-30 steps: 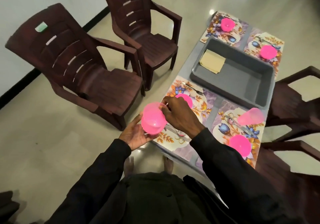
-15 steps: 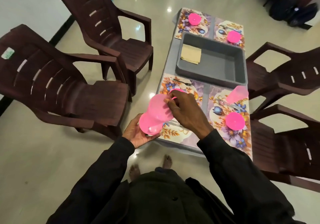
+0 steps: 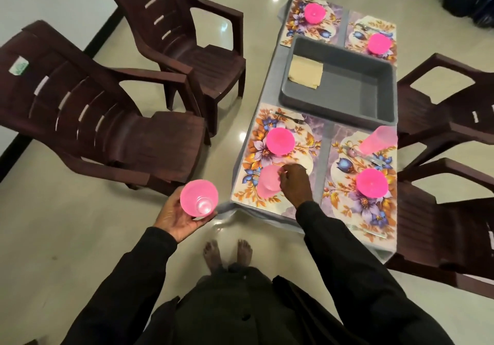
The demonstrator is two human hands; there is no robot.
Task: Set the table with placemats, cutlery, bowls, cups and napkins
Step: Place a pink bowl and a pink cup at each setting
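Chairs (image 3: 120,120) flank the table (image 3: 267,77), left hand (image 3: 175,217) gripping a pink cup (image 3: 199,200) off its edge, right hand (image 3: 295,181) pinching a second cup (image 3: 268,181) on the placemat (image 3: 247,192) beside a bowl (image 3: 280,141).

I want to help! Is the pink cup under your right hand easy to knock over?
Probably. The cup looks tall and tapered, so a bump may tip it and it might roll. It seems thin plastic, likely light: the right hand holds it by fingertips.
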